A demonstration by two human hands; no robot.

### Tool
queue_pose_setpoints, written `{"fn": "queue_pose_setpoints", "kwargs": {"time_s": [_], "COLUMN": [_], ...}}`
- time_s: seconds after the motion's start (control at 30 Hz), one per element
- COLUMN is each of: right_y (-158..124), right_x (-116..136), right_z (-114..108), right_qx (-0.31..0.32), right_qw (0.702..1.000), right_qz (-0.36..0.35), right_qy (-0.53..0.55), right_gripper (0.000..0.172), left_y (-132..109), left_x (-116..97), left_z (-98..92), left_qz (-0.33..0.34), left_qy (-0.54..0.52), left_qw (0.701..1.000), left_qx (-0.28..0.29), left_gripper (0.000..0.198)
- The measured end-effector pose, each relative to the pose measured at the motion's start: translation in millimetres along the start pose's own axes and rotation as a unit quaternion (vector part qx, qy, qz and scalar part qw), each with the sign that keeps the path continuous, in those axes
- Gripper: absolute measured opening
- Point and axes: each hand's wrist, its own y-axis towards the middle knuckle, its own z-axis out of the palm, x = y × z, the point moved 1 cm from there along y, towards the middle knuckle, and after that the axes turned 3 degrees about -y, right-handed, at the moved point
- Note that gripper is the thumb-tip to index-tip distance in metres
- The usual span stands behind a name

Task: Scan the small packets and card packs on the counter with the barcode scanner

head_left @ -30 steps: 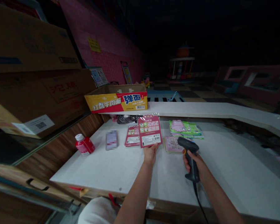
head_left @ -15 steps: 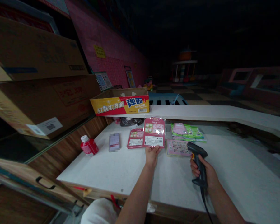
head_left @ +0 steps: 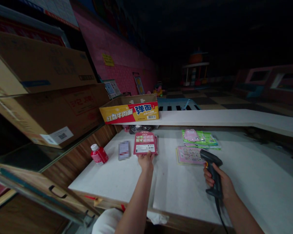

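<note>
My left hand (head_left: 146, 161) grips the lower edge of a pink plastic-wrapped card packet (head_left: 145, 143), which lies over a second pink packet (head_left: 156, 144) on the white table (head_left: 117, 182). A blurred card packet (head_left: 123, 150) is just left of it. My right hand (head_left: 217, 182) is shut around the handle of a black corded barcode scanner (head_left: 211, 170), whose head points up and left. The scanner is just right of a pink printed sheet (head_left: 189, 155) and does not touch it.
A stack of green-and-pink packets (head_left: 200, 139) and a red bottle (head_left: 99, 155) stand on the table. A yellow printed carton (head_left: 129, 112) sits on the raised white ledge (head_left: 210, 117). Large cardboard boxes (head_left: 46, 97) are on shelves to the left.
My left hand has moved left and down, bringing the held packet flat over the other pink packet. The scanner stays in my right hand, and the whole view has shifted slightly.
</note>
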Motion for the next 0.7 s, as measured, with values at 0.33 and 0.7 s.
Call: {"fn": "queue_pose_setpoints", "kwargs": {"time_s": [0.33,0.7], "right_y": [-3,-3], "right_x": [2,1], "right_z": [1,-1], "right_qx": [-0.009,-0.016], "right_qw": [1.0,1.0], "right_qz": [0.001,0.005], "right_qy": [-0.003,0.007], "right_gripper": [0.028,0.029], "left_y": [-2,-12], "left_x": [3,-28], "left_z": [-19.1,-19.8], "left_qz": [-0.031,0.362], "left_qy": [0.132,0.633], "left_qw": [0.99,0.663], "left_qx": [0.035,0.169], "left_gripper": [0.036,0.019]}}
